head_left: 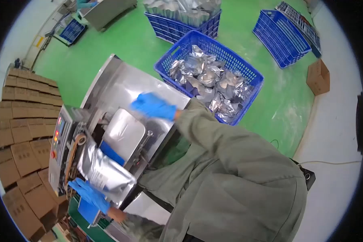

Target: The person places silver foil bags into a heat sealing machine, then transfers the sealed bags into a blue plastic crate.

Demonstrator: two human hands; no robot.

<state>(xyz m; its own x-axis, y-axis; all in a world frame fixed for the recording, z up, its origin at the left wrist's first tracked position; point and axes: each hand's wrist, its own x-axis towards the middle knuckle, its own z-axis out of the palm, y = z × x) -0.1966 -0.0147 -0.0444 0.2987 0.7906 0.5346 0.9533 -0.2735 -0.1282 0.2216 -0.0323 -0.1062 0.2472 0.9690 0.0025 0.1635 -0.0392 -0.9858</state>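
My left hand [90, 195], in a blue glove, is at the lower left with its fingers stretched out, beside the edge of a silver foil bag [107, 171]. The bag lies along the front of a sealing machine [62, 141] with lit red displays, and its upper part reaches towards the machine's brown belt [71, 155]. My right hand [153, 105], also gloved in blue, is over the steel worktable [127, 82], above a raised metal plate [125, 127]. Motion smears its fingers, so I cannot make out whether anything is in them.
Beyond the worktable, a blue plastic crate [165, 66] holds several crumpled foil bags [207, 76]. Another blue crate [169, 30] with upright foil bags stands behind it. Stacked cartons [26, 133] line the left side. More blue crates [280, 38] and a carton [318, 76] stand by the right wall.
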